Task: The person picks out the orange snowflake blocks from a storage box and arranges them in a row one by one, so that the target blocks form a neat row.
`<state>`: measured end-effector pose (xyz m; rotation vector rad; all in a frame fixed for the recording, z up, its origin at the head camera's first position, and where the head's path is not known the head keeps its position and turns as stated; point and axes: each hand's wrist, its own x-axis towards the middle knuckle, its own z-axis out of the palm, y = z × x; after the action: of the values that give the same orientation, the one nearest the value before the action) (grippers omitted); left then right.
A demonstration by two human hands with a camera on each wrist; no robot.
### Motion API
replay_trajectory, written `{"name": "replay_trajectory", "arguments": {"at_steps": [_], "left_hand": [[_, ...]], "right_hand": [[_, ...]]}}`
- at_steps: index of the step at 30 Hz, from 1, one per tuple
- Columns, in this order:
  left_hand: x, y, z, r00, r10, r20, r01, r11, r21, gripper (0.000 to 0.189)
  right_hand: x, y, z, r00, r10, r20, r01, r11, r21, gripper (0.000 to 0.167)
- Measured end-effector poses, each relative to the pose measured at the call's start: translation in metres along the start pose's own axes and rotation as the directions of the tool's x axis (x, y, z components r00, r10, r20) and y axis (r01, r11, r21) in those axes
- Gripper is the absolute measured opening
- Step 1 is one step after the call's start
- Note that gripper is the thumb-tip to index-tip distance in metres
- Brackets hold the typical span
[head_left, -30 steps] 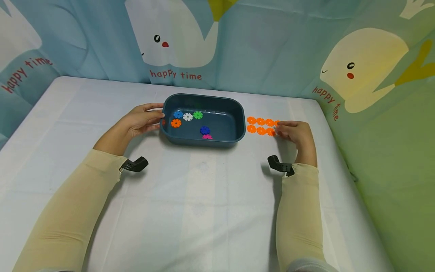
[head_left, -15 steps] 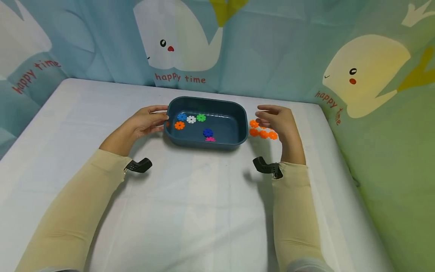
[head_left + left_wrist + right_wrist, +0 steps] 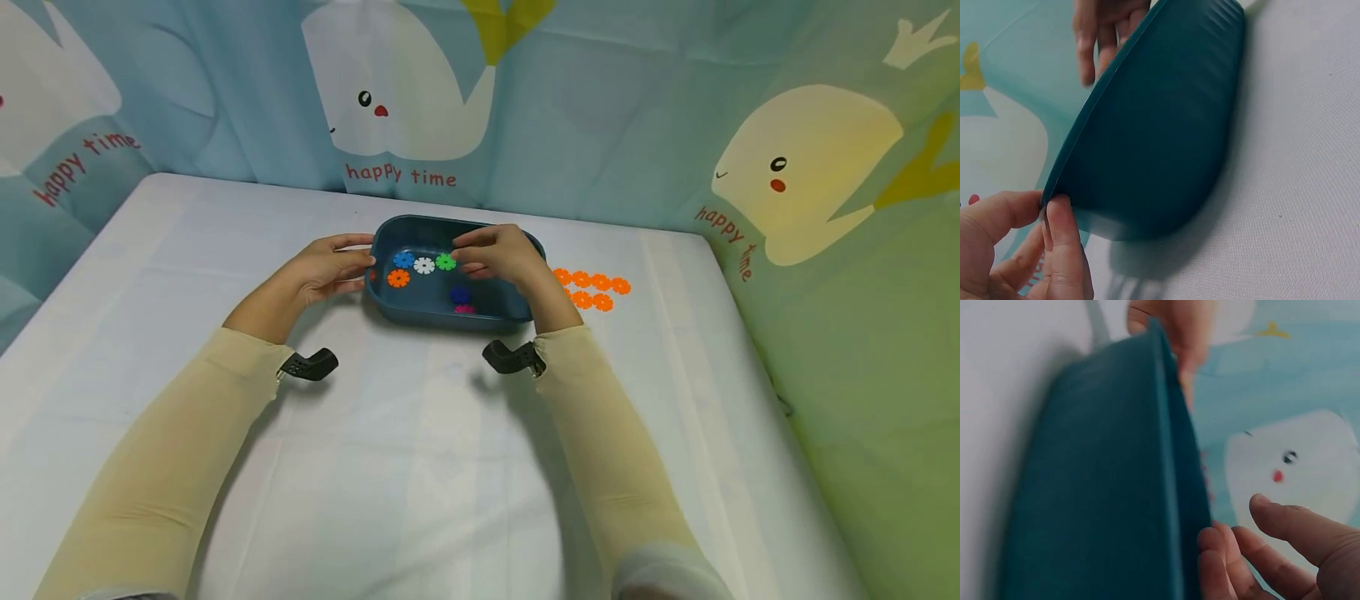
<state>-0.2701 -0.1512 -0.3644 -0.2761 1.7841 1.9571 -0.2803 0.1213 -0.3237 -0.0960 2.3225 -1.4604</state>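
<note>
A dark blue-green plastic basin [image 3: 491, 317] stands on the table, with several notched flower-shaped plastic discs inside. Blue [image 3: 403, 260], white [image 3: 424, 265], green [image 3: 446, 262] and orange [image 3: 398, 278] discs lie in its left half; a dark blue disc [image 3: 460, 295] and a pink disc [image 3: 465, 309] are near the front wall. My left hand [image 3: 326, 268] pinches the basin's left rim, clearest in the left wrist view. Over the basin reaches my right hand [image 3: 498, 250], fingertips close to the green disc. In the right wrist view its thumb and fingers are apart, with nothing visible between them.
To the right of the basin, orange discs [image 3: 600, 283] lie in two rows on the white tablecloth [image 3: 420, 467]; my right forearm and the basin border them. A curtain with whale prints [image 3: 600, 125] hangs behind the table. Each sleeve carries a black bracket [image 3: 512, 357].
My right hand has left the right end of the upper orange row and swung left over the basin. An orange disc stays at that end. My left hand keeps its hold on the rim.
</note>
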Motion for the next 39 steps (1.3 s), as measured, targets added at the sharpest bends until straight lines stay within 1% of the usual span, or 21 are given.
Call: {"name": "replay_trajectory", "arguments": {"at_steps": [3,9,14,19,23,27,30,34,39], "left_hand": [[0.001,0.000,0.000,1.000,-0.001,-0.002,0.001,1.000,0.001,0.057],[0.001,-0.001,0.000,1.000,0.000,0.003,0.000,1.000,-0.004,0.057],[0.001,-0.001,-0.001,1.000,0.002,0.008,-0.002,1.000,-0.014,0.058],[0.002,-0.002,-0.002,1.000,0.007,0.016,-0.006,1.000,-0.023,0.057],[0.003,-0.003,-0.002,1.000,0.010,0.020,-0.009,0.999,-0.033,0.058],[0.003,-0.003,-0.001,1.000,0.012,0.023,-0.011,0.999,-0.040,0.059],[0.002,-0.003,-0.001,1.000,0.013,0.025,-0.012,0.999,-0.032,0.058],[0.002,-0.003,-0.001,1.000,0.012,0.025,-0.012,1.000,-0.018,0.058],[0.001,-0.002,-0.002,1.000,0.012,0.026,-0.011,1.000,-0.015,0.059]], "right_hand": [[0.010,-0.003,0.014,0.999,0.014,0.039,-0.013,1.000,-0.028,0.039],[0.025,-0.004,0.034,0.997,0.018,0.079,-0.011,0.997,-0.082,0.036],[0.034,-0.001,0.046,0.996,0.011,0.085,-0.002,0.994,-0.107,0.035],[0.043,0.004,0.057,0.997,0.002,0.075,0.007,0.992,-0.124,0.032],[0.048,0.007,0.064,0.998,0.008,0.060,-0.001,0.992,-0.122,0.029],[0.050,0.008,0.071,1.000,0.004,0.025,0.000,0.991,-0.135,0.026],[0.052,0.009,0.076,1.000,-0.016,-0.020,0.012,0.983,-0.184,0.025],[0.053,0.011,0.082,0.995,-0.046,-0.090,0.019,0.959,-0.282,0.024],[0.054,0.010,0.087,0.989,-0.081,-0.123,0.030,0.928,-0.371,0.023]]}}
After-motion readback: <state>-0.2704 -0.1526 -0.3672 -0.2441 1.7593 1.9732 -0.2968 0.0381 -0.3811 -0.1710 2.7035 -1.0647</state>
